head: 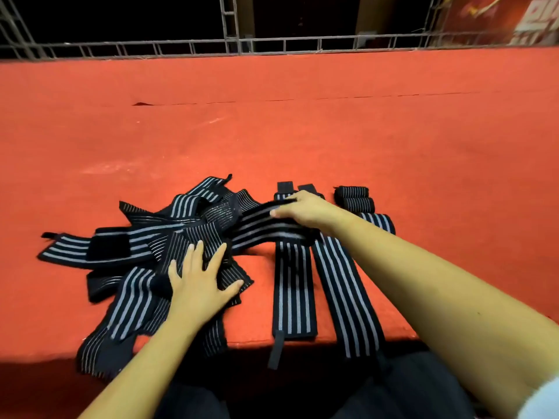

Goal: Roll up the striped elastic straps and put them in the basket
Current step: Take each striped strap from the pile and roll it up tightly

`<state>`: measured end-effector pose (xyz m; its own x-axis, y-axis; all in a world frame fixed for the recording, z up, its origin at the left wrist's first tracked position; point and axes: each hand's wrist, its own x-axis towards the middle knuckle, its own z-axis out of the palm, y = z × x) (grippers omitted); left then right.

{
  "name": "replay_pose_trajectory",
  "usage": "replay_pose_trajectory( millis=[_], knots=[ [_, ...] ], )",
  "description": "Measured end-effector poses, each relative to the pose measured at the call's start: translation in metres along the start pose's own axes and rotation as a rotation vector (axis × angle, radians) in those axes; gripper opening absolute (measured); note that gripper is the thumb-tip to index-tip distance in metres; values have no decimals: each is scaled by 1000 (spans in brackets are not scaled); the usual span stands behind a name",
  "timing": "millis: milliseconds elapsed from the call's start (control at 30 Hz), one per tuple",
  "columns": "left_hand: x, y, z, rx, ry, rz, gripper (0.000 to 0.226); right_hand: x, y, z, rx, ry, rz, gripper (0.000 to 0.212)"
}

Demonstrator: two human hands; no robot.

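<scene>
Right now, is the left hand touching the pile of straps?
Touching. The head view shows the left hand lying flat on the pile of straps, fingers spread.

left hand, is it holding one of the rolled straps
No, the left hand rests open on the loose strap pile, away from the rolled straps.

The left hand (201,279) lies palm down with straight fingers (195,252) spread wide. The right hand (305,211) reaches farther forward, its bare forearm angled leftward, and its fingers curl round a striped strap (260,232).
</scene>
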<state>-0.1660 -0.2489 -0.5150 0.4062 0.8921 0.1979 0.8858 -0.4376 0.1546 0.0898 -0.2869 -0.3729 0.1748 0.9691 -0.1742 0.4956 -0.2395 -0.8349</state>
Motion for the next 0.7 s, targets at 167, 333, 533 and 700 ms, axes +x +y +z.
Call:
replay_pose_trajectory(
  millis=[167,333,533,700],
  knots=[
    [5,-6,9,-84,-4,-23,81,-14,6,22,786,131,106,26],
    [15,-4,6,-147,-16,-68,68,-27,-5,1,994,352,74,16],
    [24,12,1,-158,-69,-127,70,-51,-20,-68,1110,401,-70,21],
    [26,91,-67,-860,39,103,48,-72,-31,-68,723,187,-45,9]
  ],
)
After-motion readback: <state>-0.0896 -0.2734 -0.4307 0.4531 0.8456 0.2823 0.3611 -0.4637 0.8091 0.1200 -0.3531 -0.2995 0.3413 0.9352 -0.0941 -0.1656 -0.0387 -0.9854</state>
